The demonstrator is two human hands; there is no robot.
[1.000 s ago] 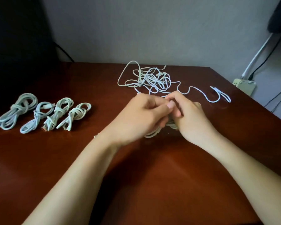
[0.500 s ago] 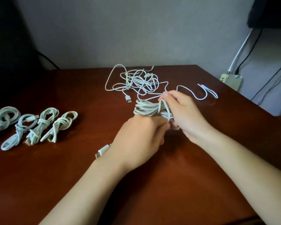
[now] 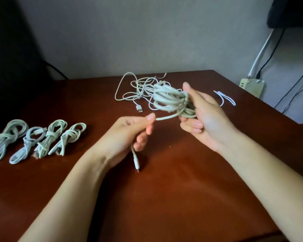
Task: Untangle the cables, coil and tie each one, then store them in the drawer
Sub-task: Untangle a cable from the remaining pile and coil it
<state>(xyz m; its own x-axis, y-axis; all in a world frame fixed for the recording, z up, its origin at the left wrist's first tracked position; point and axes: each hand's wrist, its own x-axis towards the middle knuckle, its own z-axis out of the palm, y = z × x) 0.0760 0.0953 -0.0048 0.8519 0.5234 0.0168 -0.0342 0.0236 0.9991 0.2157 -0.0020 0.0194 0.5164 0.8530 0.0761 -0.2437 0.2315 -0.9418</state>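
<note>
**Coil in 1 hand, loose tail in the other**

Right hand point(image 3: 208, 119) is gripping a white cable coil point(image 3: 171, 100) up off the table point(image 3: 164, 198), fingers curling around the loops and the thumb sticking up beside them. Left hand point(image 3: 129, 131) is pinching the loose tail point(image 3: 166, 117) of that same cable between thumb and forefinger, just left of the coil. So the 2 hands are sitting apart with a short stretch of cable running between them. The rest of the tail is hanging down out of the left hand, and its plug point(image 3: 136, 164) is dangling right at the wood, touching or not, can't tell. Behind the hands a tangle point(image 3: 138, 89) of white cables is lying on the table, with a USB plug point(image 3: 139, 108) poking out the front. Off to the left, 4 tied bundles point(image 3: 51, 134) are lying in a row. A small folded white cable point(image 3: 225, 98) is sitting alone on the right.
</note>
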